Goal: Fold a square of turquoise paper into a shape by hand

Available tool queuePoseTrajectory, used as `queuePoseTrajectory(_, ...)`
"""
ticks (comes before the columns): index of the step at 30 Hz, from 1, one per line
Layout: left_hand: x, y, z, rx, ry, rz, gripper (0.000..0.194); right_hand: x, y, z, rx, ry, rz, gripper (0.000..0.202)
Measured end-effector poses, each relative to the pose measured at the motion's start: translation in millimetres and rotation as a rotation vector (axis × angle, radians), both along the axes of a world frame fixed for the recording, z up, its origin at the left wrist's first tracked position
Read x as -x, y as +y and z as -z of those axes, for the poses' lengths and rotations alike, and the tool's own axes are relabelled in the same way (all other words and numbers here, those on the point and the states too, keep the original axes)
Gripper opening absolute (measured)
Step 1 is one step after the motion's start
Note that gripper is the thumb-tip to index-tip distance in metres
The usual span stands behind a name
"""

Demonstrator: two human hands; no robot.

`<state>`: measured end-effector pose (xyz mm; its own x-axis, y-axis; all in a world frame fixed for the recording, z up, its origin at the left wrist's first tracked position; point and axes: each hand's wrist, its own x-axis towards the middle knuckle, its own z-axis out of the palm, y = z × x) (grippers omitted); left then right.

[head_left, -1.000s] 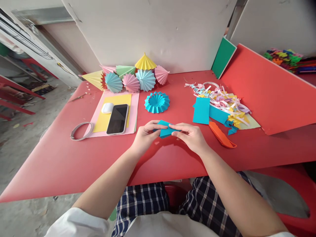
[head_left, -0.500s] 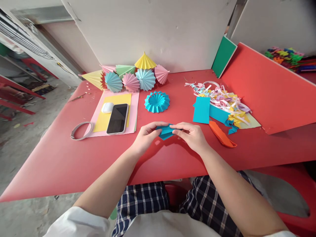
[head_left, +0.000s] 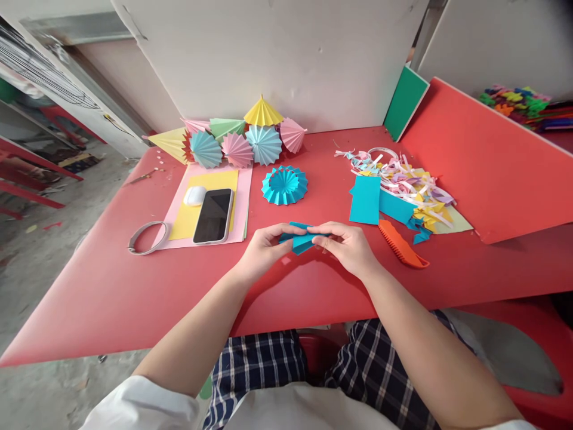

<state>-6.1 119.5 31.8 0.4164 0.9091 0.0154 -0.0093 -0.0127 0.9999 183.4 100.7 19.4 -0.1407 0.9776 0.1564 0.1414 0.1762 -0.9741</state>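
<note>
A small folded blue paper (head_left: 302, 240) is held between both hands above the red table (head_left: 188, 292). My left hand (head_left: 268, 243) pinches its left side, and my right hand (head_left: 344, 242) grips its right side between thumb and fingers. Just behind the hands lies a round pleated blue paper piece (head_left: 285, 186). To the right are a flat blue paper rectangle (head_left: 365, 200) and an orange serrated tool (head_left: 401, 245).
Pleated paper cones (head_left: 263, 143) stand along the back. On the left, a phone (head_left: 213, 216) and a white case (head_left: 195, 195) lie on paper sheets, beside a looped band (head_left: 148, 237). Paper scraps (head_left: 398, 179) and a leaning red board (head_left: 487, 161) are at the right.
The folded blue paper has shifted between my fingers, and its folds show at a different angle. My left thumb and fingers have moved slightly.
</note>
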Motion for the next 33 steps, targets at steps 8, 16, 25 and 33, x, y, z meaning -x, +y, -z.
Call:
queuePoseTrajectory(8, -1.6, 0.2, 1.8, 0.043, 0.034, -0.064, 0.013, 1.4, 0.1, 0.2, 0.053, 0.009, 0.0, 0.022)
queuePoseTrajectory(16, -0.9, 1.7, 2.3, 0.026, 0.04, -0.047, 0.013, -1.2, 1.5, 0.8, 0.098, -0.019, -0.033, 0.02)
queuePoseTrajectory(25, -0.3, 0.1, 6.5, 0.064, 0.058, -0.021, 0.029, -2.8, 3.3, 0.4, 0.129, -0.033, -0.045, 0.023)
queuePoseTrajectory(33, 0.0, 1.1, 5.2, 0.063, 0.067, -0.007, 0.031, -1.1, 2.5, 1.6, 0.123, -0.034, -0.032, 0.021)
